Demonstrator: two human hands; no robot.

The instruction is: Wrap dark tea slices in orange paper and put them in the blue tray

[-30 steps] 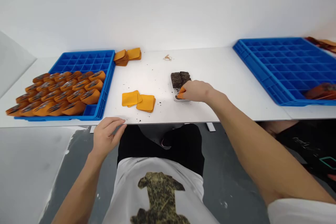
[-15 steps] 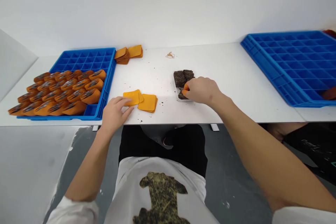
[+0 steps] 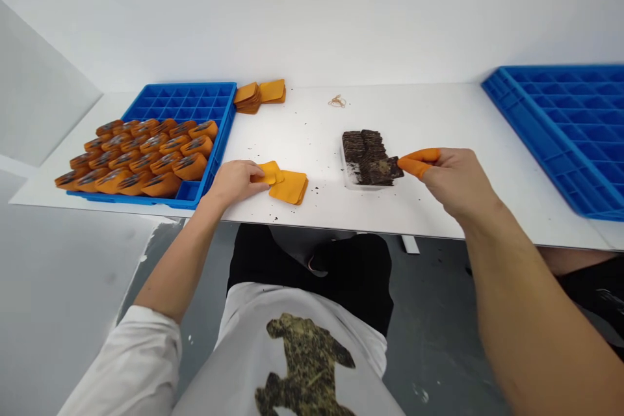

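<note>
My left hand (image 3: pixel 237 181) rests on the table with thumb and fingers closed on the edge of a flat yellow rounded-corner piece (image 3: pixel 270 173). That piece overlaps a small stack of similar yellow pieces (image 3: pixel 290 187). My right hand (image 3: pixel 458 179), with orange covers on thumb and forefinger, pinches a thin dark brown sheet (image 3: pixel 396 168) by its right end. The sheet is at the right edge of a clear plastic box (image 3: pixel 347 172) packed with upright rows of such dark sheets (image 3: pixel 373 148). Part of the box's near end shows bare.
On the left, a blue compartment tray (image 3: pixel 225 143) holds rows of orange pouches (image 3: pixel 146 162) with dark contents. Behind are more yellow stacks (image 3: pixel 247 97). Rubber bands (image 3: pixel 337 101) and dark crumbs lie on the table. Another blue tray (image 3: pixel 526 136) stands right; a person's leg shows below.
My right hand has moved from inside the box to its right, drawing out a dark sheet. My left hand's fingers have closed in on the yellow piece. The whole view has shifted.
</note>
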